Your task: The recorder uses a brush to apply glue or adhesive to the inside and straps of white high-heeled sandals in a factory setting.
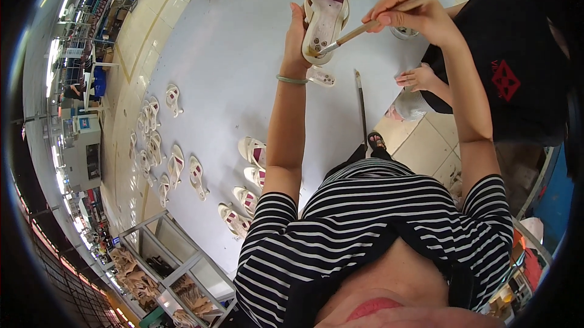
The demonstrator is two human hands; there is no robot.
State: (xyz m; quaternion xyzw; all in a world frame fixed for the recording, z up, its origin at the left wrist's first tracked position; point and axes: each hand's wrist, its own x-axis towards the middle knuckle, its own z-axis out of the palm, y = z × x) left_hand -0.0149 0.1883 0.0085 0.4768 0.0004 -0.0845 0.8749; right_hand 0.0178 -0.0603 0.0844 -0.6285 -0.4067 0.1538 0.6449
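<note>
My left hand (295,47) grips a cream strappy sandal (328,14) by its edge, its inner sole facing up. The sole has a dark red patch and several small round metal spots at the heel end. In my right hand (417,14) is a brush (359,33) with a light wooden handle, held like a pen. Its tip touches the heel end of the sole, where a yellowish smear shows. Partly hidden below my left hand, a pale piece with round spots (322,76) lies on the table.
Several sandals stand on the grey-blue table (213,78) at left, with more sandals (243,200) beside my left elbow. A dark-handled brush (361,106) lies in the middle. At right, a person in black (517,54) has a hand (418,77) near the table edge, close to a small container (404,33).
</note>
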